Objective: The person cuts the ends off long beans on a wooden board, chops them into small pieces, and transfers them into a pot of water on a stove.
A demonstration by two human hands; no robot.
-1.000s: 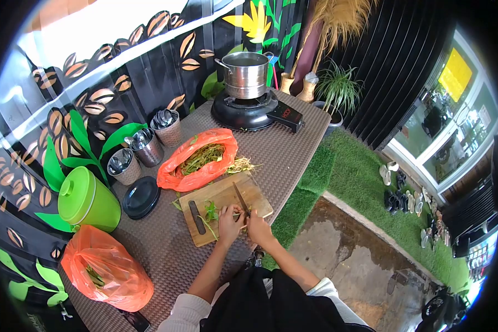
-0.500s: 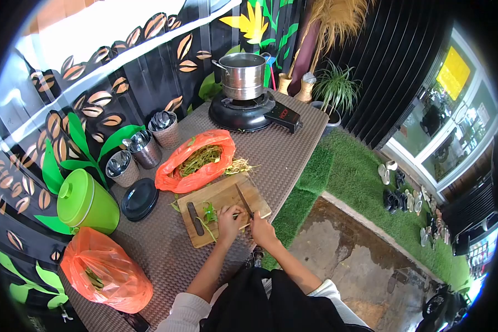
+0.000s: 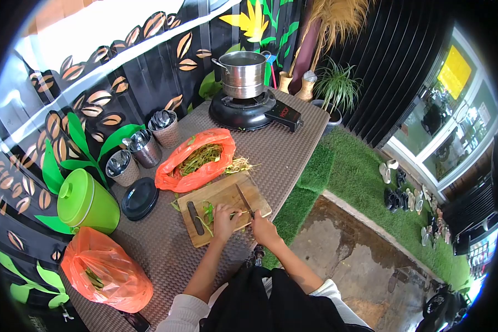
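Observation:
A wooden cutting board lies slantwise near the table's edge. My left hand is closed on green stems over the board, with leaves showing to its left and stem ends poking out toward the knife. My right hand is wrapped around the handle of a knife, whose blade points away from me across the board's right part. Just beyond the board sits an open orange plastic bag filled with greens, and pale root ends lie beside it.
A pot stands on a black portable stove at the far end. Along the wall are cutlery holders, dark stacked plates and a green lidded bucket. Another orange bag stands at near left.
My left hand has shifted slightly to the left, away from the knife, and more of the stems shows between the hands. My right hand and the knife have barely moved.

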